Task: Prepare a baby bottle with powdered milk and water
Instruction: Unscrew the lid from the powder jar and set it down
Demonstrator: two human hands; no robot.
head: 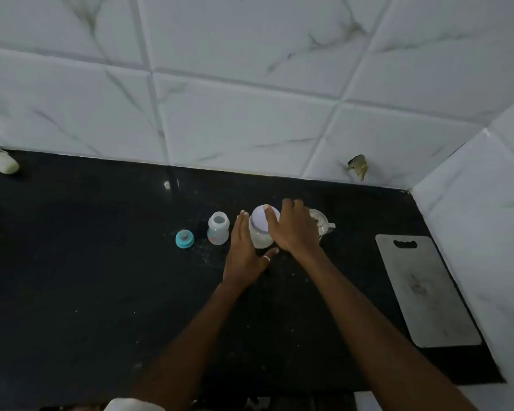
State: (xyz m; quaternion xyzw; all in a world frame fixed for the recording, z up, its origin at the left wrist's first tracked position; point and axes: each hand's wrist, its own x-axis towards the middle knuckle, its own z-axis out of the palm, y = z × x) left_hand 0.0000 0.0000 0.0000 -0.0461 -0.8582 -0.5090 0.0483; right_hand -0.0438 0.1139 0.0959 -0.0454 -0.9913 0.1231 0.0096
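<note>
Right hand (294,229) curls over white lid (258,221) of powder jar (261,240), mid black counter (101,262). Left hand (244,247) flat, fingers straight against jar's side (ring on thumb). Open baby bottle (218,228) just left, upright. Teal nipple ring (184,239) beyond.

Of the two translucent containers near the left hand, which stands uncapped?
The baby bottle, left of the left hand: its mouth is bare, while the jar wears a white lid.

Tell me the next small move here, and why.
Probably twist the lid off the jar: the right hand grips the lid, the left hand lies flat against the jar, and the bottle beside it stands open, its teal cap off.
</note>
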